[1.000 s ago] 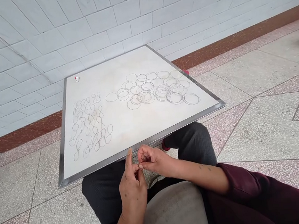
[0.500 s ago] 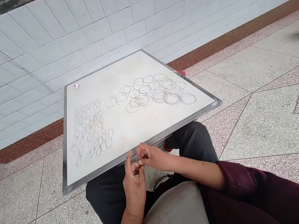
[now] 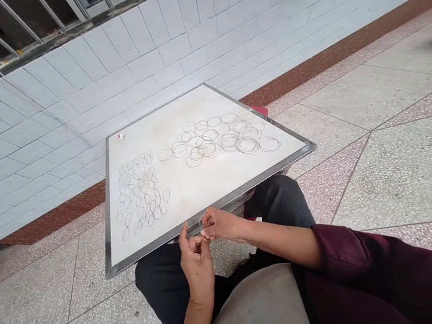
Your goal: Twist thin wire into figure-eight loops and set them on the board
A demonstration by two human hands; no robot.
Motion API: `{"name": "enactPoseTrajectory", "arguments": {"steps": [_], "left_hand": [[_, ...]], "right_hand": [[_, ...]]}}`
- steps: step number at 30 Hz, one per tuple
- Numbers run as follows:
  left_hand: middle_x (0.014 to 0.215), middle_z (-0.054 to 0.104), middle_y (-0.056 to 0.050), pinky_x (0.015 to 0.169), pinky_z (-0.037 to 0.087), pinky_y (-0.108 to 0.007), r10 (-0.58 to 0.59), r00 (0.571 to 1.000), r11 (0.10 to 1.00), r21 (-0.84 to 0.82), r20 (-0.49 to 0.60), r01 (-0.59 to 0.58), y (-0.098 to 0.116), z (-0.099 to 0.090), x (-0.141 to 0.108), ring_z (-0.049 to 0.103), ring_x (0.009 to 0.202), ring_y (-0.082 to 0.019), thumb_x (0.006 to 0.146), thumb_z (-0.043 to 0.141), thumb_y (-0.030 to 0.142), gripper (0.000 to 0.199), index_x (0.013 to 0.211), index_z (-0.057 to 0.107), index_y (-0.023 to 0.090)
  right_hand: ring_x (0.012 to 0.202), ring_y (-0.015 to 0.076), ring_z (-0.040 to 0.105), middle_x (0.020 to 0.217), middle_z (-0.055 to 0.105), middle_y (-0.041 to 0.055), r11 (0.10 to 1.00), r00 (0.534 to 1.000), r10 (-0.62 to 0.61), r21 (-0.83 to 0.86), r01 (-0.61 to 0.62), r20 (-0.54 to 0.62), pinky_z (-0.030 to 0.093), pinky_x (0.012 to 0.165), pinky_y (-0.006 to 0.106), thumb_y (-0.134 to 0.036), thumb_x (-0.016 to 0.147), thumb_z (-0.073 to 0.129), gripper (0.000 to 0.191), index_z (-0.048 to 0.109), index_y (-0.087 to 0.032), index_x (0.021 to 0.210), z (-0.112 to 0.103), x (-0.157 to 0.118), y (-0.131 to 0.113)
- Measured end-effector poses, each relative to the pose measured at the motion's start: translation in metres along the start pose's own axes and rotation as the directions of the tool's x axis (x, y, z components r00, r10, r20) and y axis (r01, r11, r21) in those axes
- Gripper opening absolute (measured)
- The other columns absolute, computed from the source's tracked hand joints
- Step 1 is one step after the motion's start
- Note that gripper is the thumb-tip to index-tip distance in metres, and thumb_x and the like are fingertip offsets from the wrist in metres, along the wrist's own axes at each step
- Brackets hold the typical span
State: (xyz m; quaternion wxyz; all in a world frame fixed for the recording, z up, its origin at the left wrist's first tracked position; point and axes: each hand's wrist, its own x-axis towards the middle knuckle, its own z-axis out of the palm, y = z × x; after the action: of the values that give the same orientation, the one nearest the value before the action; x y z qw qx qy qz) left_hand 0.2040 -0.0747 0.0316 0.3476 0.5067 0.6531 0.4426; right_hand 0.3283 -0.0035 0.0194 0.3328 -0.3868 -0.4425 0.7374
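Note:
Both hands meet just in front of the table's near edge. My left hand [image 3: 197, 259] pinches a thin wire loop between thumb and fingers, its index finger pointing up. My right hand [image 3: 221, 224] grips the same wire loop [image 3: 201, 224], whose thin curve shows beside its fingertips. On the white table [image 3: 188, 194], rows of wire pieces twisted into figure-eight shapes [image 3: 154, 210] lie at the left. Round wire rings [image 3: 247, 145], many overlapping, are spread across the middle and right.
A small red and white object [image 3: 121, 137] sits near the table's far left corner. The metal table rim [image 3: 151, 249] runs above my knees. Behind the table stands a white tiled wall [image 3: 117, 70] with a barred window. Something red shows beyond the right edge.
The view has shifted, showing more of the window. Both hands stay together at the wire, and its loop now shows more clearly beside my right fingertips.

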Motion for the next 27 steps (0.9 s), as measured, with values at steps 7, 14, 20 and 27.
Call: {"name": "enactPoseTrajectory", "arguments": {"steps": [7,14,20,27], "left_hand": [[0.072,0.063,0.003,0.074,0.054,-0.032,-0.157,0.984,0.937,-0.302,0.079,0.174,0.0,-0.006,-0.003,0.063,0.07,-0.016,0.082,0.068,0.038,0.079,0.147,0.03,0.016],[0.072,0.059,0.004,0.07,0.054,-0.031,-0.122,0.989,0.949,-0.283,0.08,0.14,-0.005,-0.005,-0.003,0.061,0.068,-0.016,0.083,0.066,0.044,0.079,0.147,0.029,0.018],[0.074,0.059,0.002,0.068,0.053,-0.032,-0.012,0.997,0.998,-0.068,0.07,0.016,-0.01,-0.006,-0.003,0.062,0.067,-0.018,0.089,0.056,0.052,0.075,0.15,0.028,0.019],[0.08,0.065,-0.002,0.076,0.051,-0.036,0.089,0.99,0.979,0.172,0.108,-0.107,-0.014,-0.005,-0.002,0.064,0.076,-0.021,0.096,0.045,0.039,0.06,0.15,0.03,0.019]], "right_hand": [[0.063,0.0119,0.06,0.069,0.061,-0.0048,0.989,0.999,-0.005,-0.151,0.01,0.035,0.047,0.065,0.027,-0.021,0.08,0.066,0.019,0.049,-0.02,0.087,-0.001,-0.013,-0.01],[0.067,0.0138,0.055,0.069,0.057,-0.0049,0.901,0.998,-0.063,-0.429,0.061,0.01,0.042,0.062,0.026,-0.013,0.077,0.063,0.022,0.051,-0.021,0.095,-0.001,-0.012,-0.006],[0.065,0.0139,0.058,0.069,0.061,-0.0052,0.894,0.997,-0.073,-0.442,0.068,0.006,0.041,0.06,0.025,-0.012,0.072,0.067,0.032,0.048,-0.021,0.096,0.001,-0.009,-0.002],[0.066,0.0136,0.057,0.07,0.06,-0.0049,0.895,0.997,-0.082,-0.44,0.069,-0.01,0.042,0.062,0.026,-0.007,0.073,0.06,0.028,0.048,-0.021,0.094,0.002,-0.006,0.0]]}}
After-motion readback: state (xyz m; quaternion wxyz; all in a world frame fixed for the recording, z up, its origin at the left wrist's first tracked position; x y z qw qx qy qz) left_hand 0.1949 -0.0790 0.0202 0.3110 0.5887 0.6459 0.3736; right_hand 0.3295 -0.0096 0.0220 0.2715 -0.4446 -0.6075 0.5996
